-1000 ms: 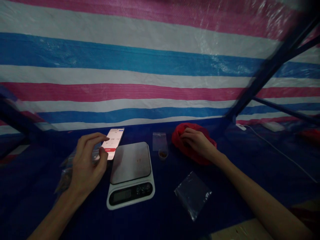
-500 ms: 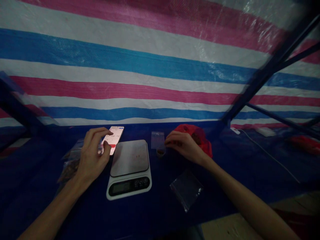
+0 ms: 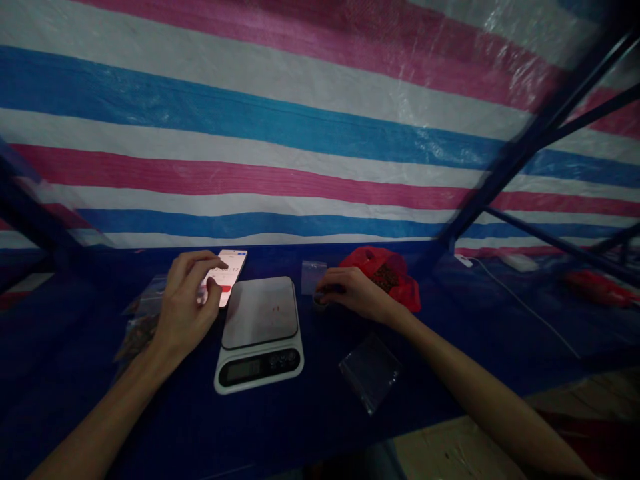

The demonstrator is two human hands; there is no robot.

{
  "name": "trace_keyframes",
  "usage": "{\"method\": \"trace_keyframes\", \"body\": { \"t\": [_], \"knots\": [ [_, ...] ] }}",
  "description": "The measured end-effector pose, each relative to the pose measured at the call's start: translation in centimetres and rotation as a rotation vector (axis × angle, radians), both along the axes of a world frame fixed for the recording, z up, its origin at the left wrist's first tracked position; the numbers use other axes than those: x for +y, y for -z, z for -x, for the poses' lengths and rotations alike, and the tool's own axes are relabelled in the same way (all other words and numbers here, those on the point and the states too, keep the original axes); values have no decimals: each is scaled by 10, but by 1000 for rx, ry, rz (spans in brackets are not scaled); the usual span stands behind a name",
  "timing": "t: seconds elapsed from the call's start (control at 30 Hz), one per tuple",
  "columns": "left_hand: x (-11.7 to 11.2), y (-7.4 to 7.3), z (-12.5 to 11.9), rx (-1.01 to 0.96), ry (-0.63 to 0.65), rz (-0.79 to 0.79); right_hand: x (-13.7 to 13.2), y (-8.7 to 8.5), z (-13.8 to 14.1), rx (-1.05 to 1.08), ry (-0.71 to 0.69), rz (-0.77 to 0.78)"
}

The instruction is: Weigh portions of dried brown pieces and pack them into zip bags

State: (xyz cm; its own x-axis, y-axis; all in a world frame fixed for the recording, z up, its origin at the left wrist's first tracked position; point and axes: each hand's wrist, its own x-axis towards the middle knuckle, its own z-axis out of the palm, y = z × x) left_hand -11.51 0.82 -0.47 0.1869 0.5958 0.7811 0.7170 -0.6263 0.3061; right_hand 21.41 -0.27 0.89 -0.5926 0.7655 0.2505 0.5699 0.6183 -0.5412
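Note:
My left hand (image 3: 189, 297) hovers at the phone (image 3: 234, 273), its fingers curved and thumb apart from the forefinger, with nothing held. The phone's lit screen shows large digits and a red bar. My right hand (image 3: 353, 291) is over a small cup (image 3: 320, 301), fingertips bunched together at its rim. Those fingers hide most of the cup and whatever they may pinch. Between the hands stands a white kitchen scale (image 3: 261, 313) with a few tiny brown bits on its metal plate. A red bag (image 3: 407, 293), open on small brown pieces, lies just behind my right hand.
A small clear zip bag (image 3: 312, 273) lies behind the cup, and a larger clear bag (image 3: 371, 372) lies nearer me. Filled plastic bags (image 3: 137, 337) sit beside my left wrist. Blue metal bars (image 3: 500, 180) and a white cable (image 3: 530, 307) are at the right; striped sheeting hangs behind.
My right hand has moved left, from beside the cup to over it. Digits on the phone have changed. My left hand stays in place, and the view has shifted slightly.

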Motion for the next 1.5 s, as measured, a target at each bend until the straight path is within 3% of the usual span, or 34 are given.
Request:
{"method": "trace_keyframes", "body": {
  "t": [0.13,0.23,0.33,0.43,0.5,0.6,0.87,1.07,1.27,1.5],
  "knots": [
    [3,2,1,12,-5,-3,2,4,4,41,-9,-6],
    [5,4,3,18,-11,-3,1,-4,-4,102,49,-78],
    [5,4,6,29,-26,17,-2,-21,-35,106,211,-166],
    [6,3,7,26,-31,33,-4,-29,-80,-91,312,-72],
    [6,2,6,18,-27,34,-4,-23,-106,-264,295,51],
    [7,0,2,24,-17,23,-1,-5,-124,-380,265,111],
    [20,-11,-12,133,35,-76,12,17,-105,-484,225,67],
    [19,-6,-15,97,8,-41,20,33,-110,-372,196,-66],
    [8,-1,-7,112,0,-22,12,15,-115,-194,177,-37],
    [7,5,-10,200,64,-61,2,-4,-105,-31,212,-167]
  ]
}}
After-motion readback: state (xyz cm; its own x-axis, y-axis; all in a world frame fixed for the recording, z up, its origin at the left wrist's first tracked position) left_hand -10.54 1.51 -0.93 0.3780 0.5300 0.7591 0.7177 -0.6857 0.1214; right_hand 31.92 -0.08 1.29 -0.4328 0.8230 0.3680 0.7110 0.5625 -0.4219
